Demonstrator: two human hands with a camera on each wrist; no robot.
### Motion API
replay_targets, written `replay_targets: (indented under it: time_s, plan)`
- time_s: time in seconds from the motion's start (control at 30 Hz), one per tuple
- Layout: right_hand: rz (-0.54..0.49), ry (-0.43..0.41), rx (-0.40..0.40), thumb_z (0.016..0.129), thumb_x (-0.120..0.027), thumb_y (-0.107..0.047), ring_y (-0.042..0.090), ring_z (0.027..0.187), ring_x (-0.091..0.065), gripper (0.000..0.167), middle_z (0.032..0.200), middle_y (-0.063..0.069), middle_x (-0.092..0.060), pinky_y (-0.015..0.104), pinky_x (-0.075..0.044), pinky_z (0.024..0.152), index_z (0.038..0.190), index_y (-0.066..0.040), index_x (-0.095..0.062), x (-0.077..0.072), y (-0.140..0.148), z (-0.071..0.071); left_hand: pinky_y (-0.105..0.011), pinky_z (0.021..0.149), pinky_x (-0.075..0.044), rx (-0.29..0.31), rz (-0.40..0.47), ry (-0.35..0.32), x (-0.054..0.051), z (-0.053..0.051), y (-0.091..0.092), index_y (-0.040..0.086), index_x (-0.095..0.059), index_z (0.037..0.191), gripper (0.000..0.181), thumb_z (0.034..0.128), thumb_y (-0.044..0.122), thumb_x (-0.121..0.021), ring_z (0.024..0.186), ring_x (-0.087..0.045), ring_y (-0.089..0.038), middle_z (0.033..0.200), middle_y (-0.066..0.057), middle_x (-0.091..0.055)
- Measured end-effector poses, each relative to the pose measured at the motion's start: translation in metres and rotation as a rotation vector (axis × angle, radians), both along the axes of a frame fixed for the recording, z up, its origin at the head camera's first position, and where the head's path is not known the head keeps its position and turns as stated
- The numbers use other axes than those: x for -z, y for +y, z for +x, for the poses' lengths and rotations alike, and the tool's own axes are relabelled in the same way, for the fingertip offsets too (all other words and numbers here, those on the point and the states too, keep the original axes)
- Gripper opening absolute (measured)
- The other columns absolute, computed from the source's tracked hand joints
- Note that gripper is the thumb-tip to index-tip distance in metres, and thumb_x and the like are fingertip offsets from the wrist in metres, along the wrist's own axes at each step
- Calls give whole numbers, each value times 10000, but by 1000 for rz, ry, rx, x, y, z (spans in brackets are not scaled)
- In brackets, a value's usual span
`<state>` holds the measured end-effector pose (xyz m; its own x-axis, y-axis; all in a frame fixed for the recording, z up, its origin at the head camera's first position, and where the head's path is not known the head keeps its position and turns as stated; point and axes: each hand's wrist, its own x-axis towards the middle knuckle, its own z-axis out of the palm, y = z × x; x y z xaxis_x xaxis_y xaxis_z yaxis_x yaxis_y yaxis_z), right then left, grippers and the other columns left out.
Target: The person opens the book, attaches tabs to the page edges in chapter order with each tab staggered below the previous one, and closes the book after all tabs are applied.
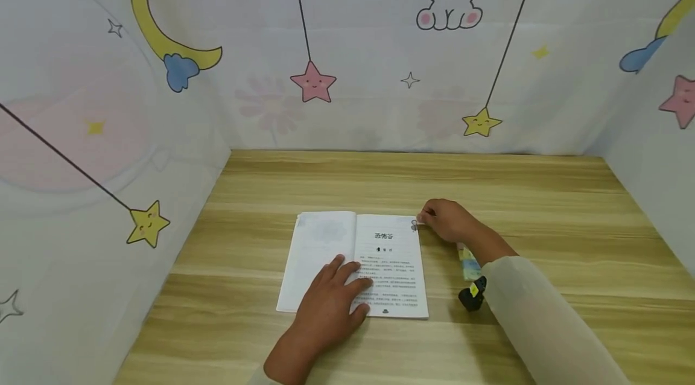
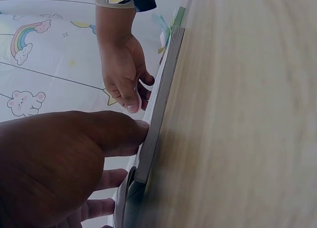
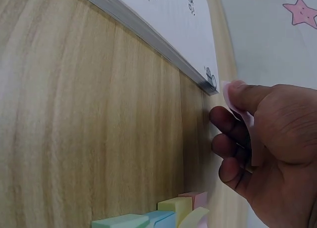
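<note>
Pinching a pink paper strip [image 3: 253, 139] between thumb and index finger, with the other fingers of the right hand [image 1: 445, 220] loosely bent. Holding it just beside the far right corner of the open book [image 1: 326, 246], set nearer the left edge of the table [image 1: 543, 192] than the right, well short of the far edge, with its spine running towards that far edge. Likely hinging, for the coming move, on the short leftward way from fingertips to page corner; much nearer to the right hand than to the left hand [image 1: 332, 300]. Resting the left fingers, spread apart and gripping nothing, across the gutter and lower right page (seemingly to keep the pages flat). Plain only from the right wrist: the strip's long axis, trailing from beside the corner down towards the palm, slightly curled. Clearer there too: green, blue, yellow and pink in the stack of notes [image 1: 469, 267], placed right of the book. Cannot tell for certain about contact between strip and page.
</note>
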<state>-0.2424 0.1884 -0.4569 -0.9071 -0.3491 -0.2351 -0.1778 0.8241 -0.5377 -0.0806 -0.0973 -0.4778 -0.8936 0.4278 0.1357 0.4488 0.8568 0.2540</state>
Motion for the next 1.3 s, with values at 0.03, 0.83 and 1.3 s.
replay_targets:
  time_s: [0.03, 0.83, 1.3]
  plan:
    - [3, -7, -1, 1089, -522, -259, 214, 805, -534, 239, 1003, 65, -640, 396, -433, 728, 1108, -50, -636, 1, 0, -1, -504, 1164, -352, -1, 4, 0, 0, 0, 0, 245, -730, 1243, 374, 882, 328, -780, 1434, -404, -361, 1412, -37, -575]
    - [32, -7, -4, 1083, -531, -256, 227, 847, -539, 202, 999, 49, -646, 412, -424, 773, 1015, -92, -629, 7, -11, -10, -496, 1178, -334, -4, -1, -8, 4, -1, -2, 264, -723, 1264, 390, 889, 356, -772, 1452, -382, -344, 1429, -18, -562]
    - [29, 14, -12, 1089, -507, -236, 226, 824, -542, 216, 999, 57, -656, 417, -441, 766, 1035, -73, -638, 8, -11, -9, -501, 1163, -355, 6, 12, 16, 4, 0, -3, 259, -731, 1248, 388, 876, 355, -786, 1433, -409, -354, 1413, -30, -578]
